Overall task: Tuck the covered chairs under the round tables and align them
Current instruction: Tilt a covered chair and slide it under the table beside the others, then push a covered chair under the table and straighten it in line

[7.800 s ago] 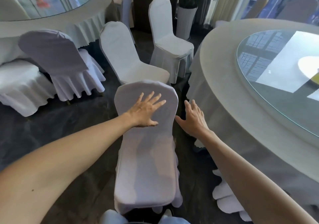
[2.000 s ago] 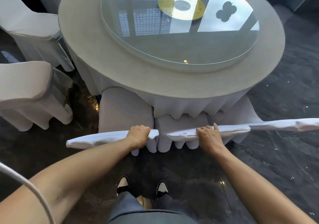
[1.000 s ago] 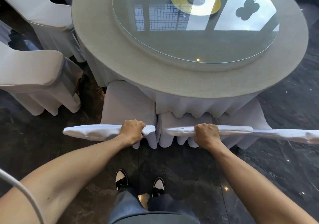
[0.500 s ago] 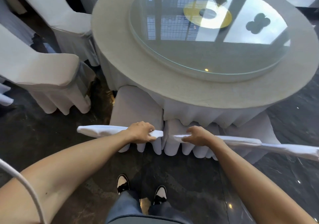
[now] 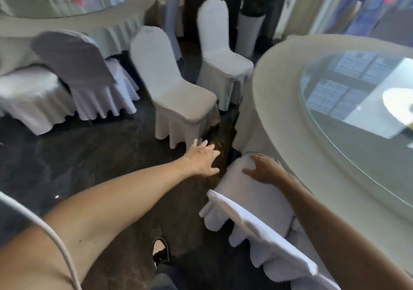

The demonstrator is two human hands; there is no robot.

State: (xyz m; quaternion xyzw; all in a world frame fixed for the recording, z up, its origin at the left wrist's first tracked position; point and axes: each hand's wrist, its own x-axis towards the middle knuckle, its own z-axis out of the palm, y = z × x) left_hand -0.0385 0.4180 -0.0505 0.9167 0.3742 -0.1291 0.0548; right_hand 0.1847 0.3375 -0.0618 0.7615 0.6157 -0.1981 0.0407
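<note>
The left fingers are now spread and empty; the right fingers are laid flat on a tucked chair; the next chair is reached for.

a big round counter sits on the right. a chair is tucked under its near edge, and the right hand rests on the seat. the left hand reaches out over the floor, just left of that chair. two more chairs stand farther back, one in the middle and one behind it, near the counter. another round counter is far left, with a chair before it.
</note>
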